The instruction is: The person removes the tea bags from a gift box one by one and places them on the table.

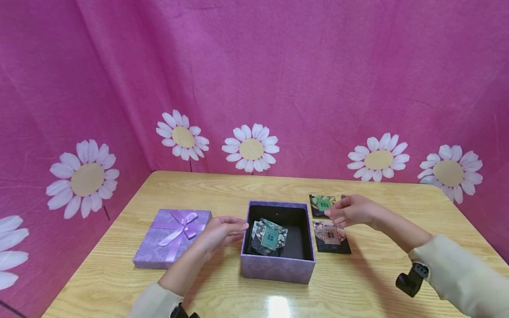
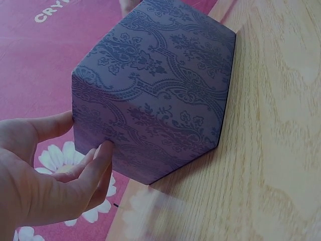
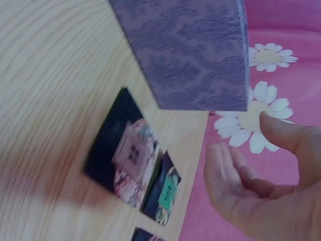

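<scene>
A purple patterned box (image 1: 274, 268) stands without its lid on the table. Inside it, at the left, lie overlapping flat dark packets, the top one a floral packet (image 1: 270, 238) with a teal label. My left hand (image 1: 226, 229) touches the box's left side near the rim; in the left wrist view its fingertips (image 2: 104, 146) rest against the outer wall. Right of the box, my right hand (image 1: 351, 211) hovers with loosely bent fingers and nothing in them. Below it are a pink-labelled packet (image 1: 332, 237) and a green-labelled packet (image 1: 320, 206), partly covered by the hand.
The purple lid (image 1: 159, 243) with a ribbon bow lies left of the box. Another dark packet (image 3: 144, 236) shows at the lower edge of the right wrist view. A pink cloth (image 1: 254, 79) with daisies hangs behind the wooden table (image 1: 222, 291).
</scene>
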Available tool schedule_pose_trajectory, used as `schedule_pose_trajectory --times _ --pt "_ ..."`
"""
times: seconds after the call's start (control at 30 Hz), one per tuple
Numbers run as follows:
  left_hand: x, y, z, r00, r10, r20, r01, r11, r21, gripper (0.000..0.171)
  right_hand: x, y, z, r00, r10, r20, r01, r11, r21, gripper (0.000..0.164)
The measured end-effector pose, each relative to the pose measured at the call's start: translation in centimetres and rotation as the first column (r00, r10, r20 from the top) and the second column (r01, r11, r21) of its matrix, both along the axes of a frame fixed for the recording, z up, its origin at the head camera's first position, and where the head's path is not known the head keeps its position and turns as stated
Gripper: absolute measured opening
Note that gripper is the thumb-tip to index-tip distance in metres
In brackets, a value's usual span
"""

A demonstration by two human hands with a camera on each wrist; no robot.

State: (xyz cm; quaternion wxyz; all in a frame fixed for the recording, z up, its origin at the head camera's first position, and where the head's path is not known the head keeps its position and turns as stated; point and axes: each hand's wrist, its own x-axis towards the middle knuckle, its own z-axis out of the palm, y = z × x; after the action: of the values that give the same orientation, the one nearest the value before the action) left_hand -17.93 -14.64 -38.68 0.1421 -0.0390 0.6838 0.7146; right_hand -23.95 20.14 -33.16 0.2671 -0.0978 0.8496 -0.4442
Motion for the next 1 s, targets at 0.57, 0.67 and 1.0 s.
schedule_pose_trajectory --times 0.57,0.67,1.0 --pt "0.2 0.3 0.0 1.0 -0.015 -0.026 0.015 1.0 -0.006 0.036 0.1 -3.5 2.4 0.96 0.082 0.266 0.022 0.931 -0.363 0.017" --pt "0.2 0.3 -0.1 0.999 -0.017 -0.027 0.017 1.0 -0.003 0.036 0.2 -4.2 2.8 0.958 0.074 0.278 0.035 0.93 -0.365 0.027" --pt "0.1 0.1 -0.1 1.0 0.005 -0.012 -0.005 1.0 0.003 0.036 0.2 -7.6 4.6 0.96 0.078 0.267 -0.001 0.961 -0.276 0.043"
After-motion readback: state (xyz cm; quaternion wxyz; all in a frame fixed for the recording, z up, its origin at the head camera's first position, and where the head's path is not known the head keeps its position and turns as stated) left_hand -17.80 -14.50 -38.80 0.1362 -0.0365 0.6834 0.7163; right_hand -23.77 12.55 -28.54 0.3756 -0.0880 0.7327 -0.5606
